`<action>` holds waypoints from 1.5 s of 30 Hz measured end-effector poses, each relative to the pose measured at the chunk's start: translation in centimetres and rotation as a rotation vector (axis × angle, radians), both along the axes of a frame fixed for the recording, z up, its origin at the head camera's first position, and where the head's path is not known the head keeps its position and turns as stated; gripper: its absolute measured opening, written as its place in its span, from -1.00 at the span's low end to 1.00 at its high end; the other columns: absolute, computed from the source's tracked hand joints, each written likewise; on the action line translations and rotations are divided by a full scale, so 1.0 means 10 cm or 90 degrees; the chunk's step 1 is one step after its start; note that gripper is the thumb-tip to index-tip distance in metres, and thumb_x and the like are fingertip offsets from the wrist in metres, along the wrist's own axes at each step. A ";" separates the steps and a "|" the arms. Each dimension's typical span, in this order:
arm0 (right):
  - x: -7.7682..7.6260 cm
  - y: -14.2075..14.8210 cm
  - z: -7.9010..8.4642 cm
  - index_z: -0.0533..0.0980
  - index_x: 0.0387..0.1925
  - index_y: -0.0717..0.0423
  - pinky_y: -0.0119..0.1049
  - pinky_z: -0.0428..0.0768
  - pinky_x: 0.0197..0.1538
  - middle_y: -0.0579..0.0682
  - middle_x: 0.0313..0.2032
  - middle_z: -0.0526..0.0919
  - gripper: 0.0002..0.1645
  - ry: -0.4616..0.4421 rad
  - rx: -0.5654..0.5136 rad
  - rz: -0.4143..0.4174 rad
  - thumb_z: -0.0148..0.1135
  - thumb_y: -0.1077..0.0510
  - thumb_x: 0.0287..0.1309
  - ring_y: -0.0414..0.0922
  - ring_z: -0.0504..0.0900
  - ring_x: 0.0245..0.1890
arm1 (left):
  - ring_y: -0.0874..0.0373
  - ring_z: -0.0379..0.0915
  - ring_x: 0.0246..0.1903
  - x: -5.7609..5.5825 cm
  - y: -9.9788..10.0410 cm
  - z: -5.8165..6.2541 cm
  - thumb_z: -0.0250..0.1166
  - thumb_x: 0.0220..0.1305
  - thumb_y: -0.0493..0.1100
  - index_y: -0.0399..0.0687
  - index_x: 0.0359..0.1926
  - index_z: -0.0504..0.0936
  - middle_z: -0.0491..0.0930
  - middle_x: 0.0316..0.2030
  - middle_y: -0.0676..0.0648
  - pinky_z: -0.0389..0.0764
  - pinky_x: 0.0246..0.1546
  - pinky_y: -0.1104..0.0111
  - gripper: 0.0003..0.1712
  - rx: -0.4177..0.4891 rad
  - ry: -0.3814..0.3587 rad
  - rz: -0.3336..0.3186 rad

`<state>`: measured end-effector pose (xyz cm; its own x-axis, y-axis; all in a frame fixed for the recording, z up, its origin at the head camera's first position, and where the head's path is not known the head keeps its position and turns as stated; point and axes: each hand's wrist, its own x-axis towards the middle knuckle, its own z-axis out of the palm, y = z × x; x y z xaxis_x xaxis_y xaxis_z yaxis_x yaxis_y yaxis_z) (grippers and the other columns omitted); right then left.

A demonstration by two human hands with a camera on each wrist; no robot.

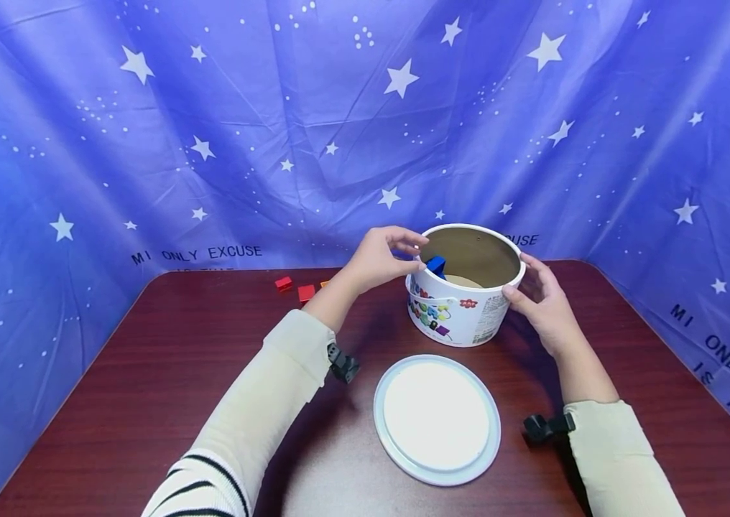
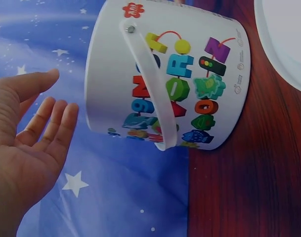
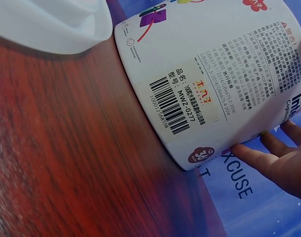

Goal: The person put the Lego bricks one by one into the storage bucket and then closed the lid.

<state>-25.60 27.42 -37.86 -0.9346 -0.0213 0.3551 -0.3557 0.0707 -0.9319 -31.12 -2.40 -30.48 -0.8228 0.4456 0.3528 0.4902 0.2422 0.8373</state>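
A white bucket [image 1: 449, 316] with colourful printed shapes and a white handle [image 2: 157, 89] stands upright without its lid. Inside it, by the left part of the rim, a blue block [image 1: 436, 266] shows; the rest of the contents is largely hidden by the wall. My left hand [image 1: 386, 257] is at the left rim, thumb and fingers spread apart, and in the left wrist view nothing is between them. On the other side my right hand [image 1: 542, 305] holds the bucket, thumb at the front of the rim and fingers along the outer wall.
A round white lid [image 1: 436, 416] lies on the dark red table [image 1: 210, 345] in front of the bucket. Two red blocks [image 1: 306, 293] and a bit of an orange piece [image 1: 325, 283] lie behind my left forearm. A blue star-patterned curtain [image 1: 339, 108] closes off the back.
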 end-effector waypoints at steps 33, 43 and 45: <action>0.01 0.00 0.01 0.07 0.46 0.17 -0.52 0.60 -0.13 0.00 0.13 0.37 -0.19 -0.006 -0.013 0.007 0.20 0.32 0.27 -0.07 0.39 0.12 | 0.01 0.61 -0.10 0.40 -0.47 -0.53 0.50 0.02 -0.31 -0.19 -0.03 0.69 0.64 -0.11 -0.14 0.65 -0.05 0.17 -0.59 0.049 0.009 0.012; 0.01 0.00 0.00 0.07 0.46 0.17 -0.51 0.60 -0.13 -0.06 0.11 0.38 -0.19 -0.006 -0.010 0.006 0.19 0.34 0.27 -0.17 0.42 0.08 | -0.03 0.60 -0.08 0.53 -0.59 -0.54 0.50 0.00 -0.36 -0.22 -0.05 0.70 0.62 -0.07 -0.12 0.60 -0.01 0.00 -0.60 0.083 -0.004 0.032; 0.00 0.00 0.00 0.07 0.46 0.17 -0.51 0.60 -0.13 -0.05 0.11 0.38 -0.19 -0.007 -0.011 0.007 0.19 0.34 0.28 -0.22 0.42 0.06 | -0.09 0.59 -0.07 0.61 -0.61 -0.48 0.48 0.00 -0.40 -0.28 -0.06 0.68 0.61 -0.06 -0.18 0.59 0.00 -0.03 -0.60 0.095 -0.011 0.035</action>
<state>-25.56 27.44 -37.85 -0.9383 -0.0261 0.3448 -0.3457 0.0500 -0.9370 -25.04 -8.53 -35.31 -0.8510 0.3438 0.3970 0.4648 0.1411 0.8741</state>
